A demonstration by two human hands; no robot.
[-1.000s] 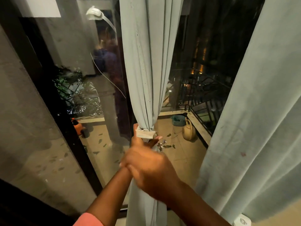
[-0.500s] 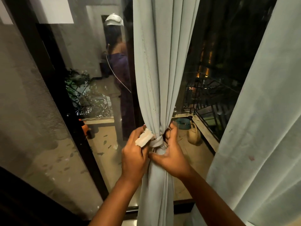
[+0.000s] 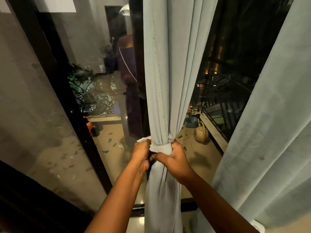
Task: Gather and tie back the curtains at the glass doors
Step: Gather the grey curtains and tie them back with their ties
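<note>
No text, label, brand, number or sign can be read anywhere in the view. The pale rectangular panel [image 3: 57,4] seen at the top of the glass door [image 3: 94,68] is blank. No printing is borne by the gathered curtain [image 3: 170,81] or by the tie band [image 3: 160,148] wrapped around it. No marking can be made out on the watering can [image 3: 201,133] on the balcony floor, which is too small and dim for any lettering to be told.
</note>
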